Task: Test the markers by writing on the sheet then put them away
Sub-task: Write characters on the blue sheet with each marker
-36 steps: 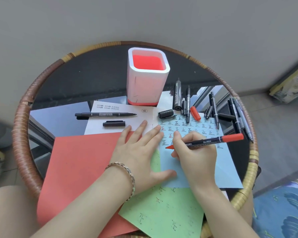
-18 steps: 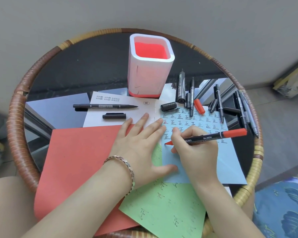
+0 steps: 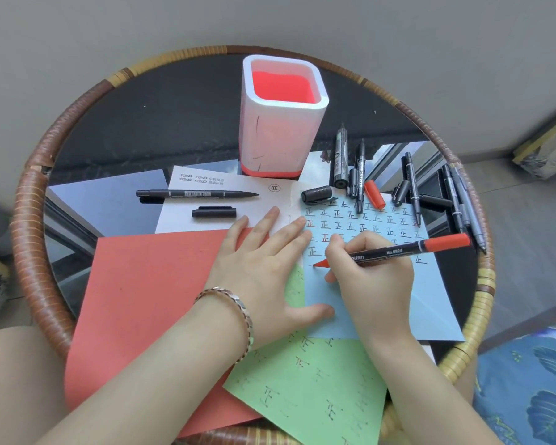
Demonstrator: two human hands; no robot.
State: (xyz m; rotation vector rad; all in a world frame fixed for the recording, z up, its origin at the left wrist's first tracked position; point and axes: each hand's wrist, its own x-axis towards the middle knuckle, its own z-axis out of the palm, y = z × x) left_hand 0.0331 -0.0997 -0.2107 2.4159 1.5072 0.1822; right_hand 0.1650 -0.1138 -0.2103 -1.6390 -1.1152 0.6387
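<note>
Head view: right hand [image 3: 371,277] around red marker [image 3: 395,252], tip on blue sheet [image 3: 398,303].

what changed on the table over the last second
Little: the right hand still grips the red marker, its tip barely shifting on the blue sheet. The left hand still lies flat, holding the sheet down. The pen holder and the uncapped black marker stay put; only the view tilted.

The red marker [image 3: 395,252], centre right of the frame, reads "No.6824" in white on its black barrel. The blue sheet [image 3: 430,300] under it carries rows of 正, black and some red. The white sheet [image 3: 180,223], upper centre, shows a CCC mark and CCTV logos. The green sheet [image 3: 318,396], bottom, bears faint handwritten characters I can't read.
</note>
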